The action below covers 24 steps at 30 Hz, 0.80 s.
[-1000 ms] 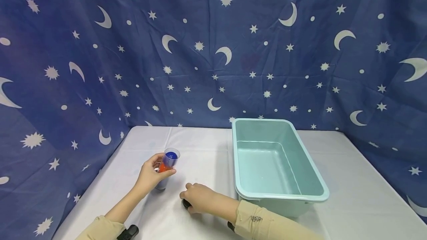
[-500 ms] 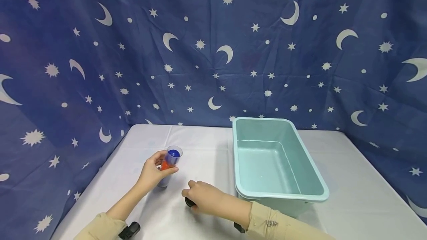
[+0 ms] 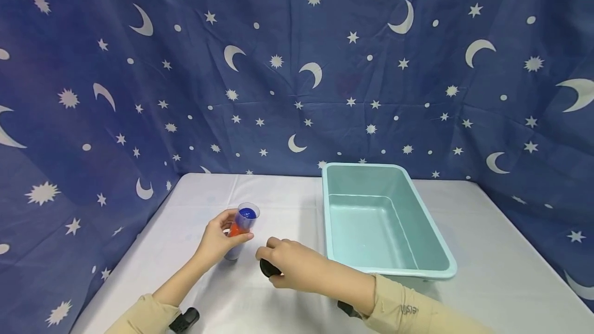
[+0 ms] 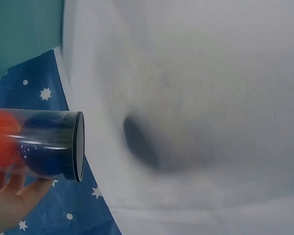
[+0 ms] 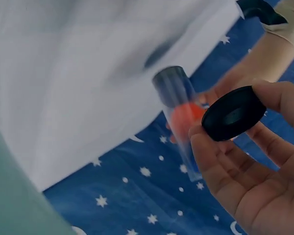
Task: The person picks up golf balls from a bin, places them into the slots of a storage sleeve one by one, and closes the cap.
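Note:
My left hand (image 3: pixel 217 240) grips a clear plastic tube (image 3: pixel 233 252), which leans slightly to the right above the white table. Through its wall an orange ball (image 3: pixel 235 229) shows, and a blue ball (image 3: pixel 248 213) appears at its uncovered upper end. In the left wrist view, a dark blue ball (image 4: pixel 43 147) sits beside the orange one, against the tube's black-rimmed end (image 4: pixel 78 147). Pinched between the thumb and fingers of my right hand (image 3: pixel 297 266) is a round black lid (image 5: pixel 234 113). Lid and tube are apart, the lid lower and to the right in the head view.
A pale green plastic tub (image 3: pixel 331 251) stands on the white-clothed table (image 3: pixel 278 197), just beyond my right forearm. A dark blue curtain (image 3: pixel 297 81) with moons and stars hangs behind the table and at its sides.
My right hand has risen from near the tabletop with the lid, so more of the lid shows. My left hand has carried the tube slightly to the right.

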{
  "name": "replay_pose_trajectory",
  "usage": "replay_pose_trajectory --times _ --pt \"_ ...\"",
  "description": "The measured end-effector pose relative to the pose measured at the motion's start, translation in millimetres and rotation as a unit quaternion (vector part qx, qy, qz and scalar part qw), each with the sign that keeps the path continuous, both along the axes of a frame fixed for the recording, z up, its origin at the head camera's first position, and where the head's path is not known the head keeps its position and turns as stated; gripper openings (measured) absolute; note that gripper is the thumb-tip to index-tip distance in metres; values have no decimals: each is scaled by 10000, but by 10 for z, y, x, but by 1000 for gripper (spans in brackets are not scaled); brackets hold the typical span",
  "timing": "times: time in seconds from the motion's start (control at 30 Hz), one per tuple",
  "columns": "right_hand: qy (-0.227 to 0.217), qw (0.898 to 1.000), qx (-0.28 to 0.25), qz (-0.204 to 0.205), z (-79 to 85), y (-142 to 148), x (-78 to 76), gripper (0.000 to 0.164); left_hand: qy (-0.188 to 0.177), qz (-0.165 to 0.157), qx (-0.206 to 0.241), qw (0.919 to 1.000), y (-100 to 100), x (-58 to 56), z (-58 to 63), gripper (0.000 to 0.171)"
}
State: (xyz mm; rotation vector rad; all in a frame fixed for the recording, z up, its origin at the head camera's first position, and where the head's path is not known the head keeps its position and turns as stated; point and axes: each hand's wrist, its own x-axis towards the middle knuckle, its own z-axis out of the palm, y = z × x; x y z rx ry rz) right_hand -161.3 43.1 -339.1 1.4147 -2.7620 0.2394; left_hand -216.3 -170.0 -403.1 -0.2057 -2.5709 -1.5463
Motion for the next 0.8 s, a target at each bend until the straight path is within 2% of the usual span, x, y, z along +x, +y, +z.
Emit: replay_pose_trajectory --times 0.2,0.4,0.5,0.57,0.7,0.77,0.8 --pt "-595 9965 -528 -263 269 117 23 31 25 -155 39 9999 82 -5 50 54" --pt "-746 9931 -822 -388 519 240 -50 32 42 -323 142 9994 193 -9 118 53" --pt "-1091 9831 -1413 -416 595 312 -131 31 -6 -400 180 9990 254 -3 141 54" --pt "-1564 9672 -1966 -383 623 358 -204 30 10 -455 198 9988 283 5 165 54" --pt "-2563 9156 -3074 -373 640 441 -355 29 129 -711 214 9972 348 10 218 52" --pt "-2888 8896 -3507 -477 641 467 -419 30 187 -834 244 9960 387 12 256 50" --pt "-2965 8802 -3658 -584 643 474 -446 30 213 -891 260 9955 408 14 279 50"
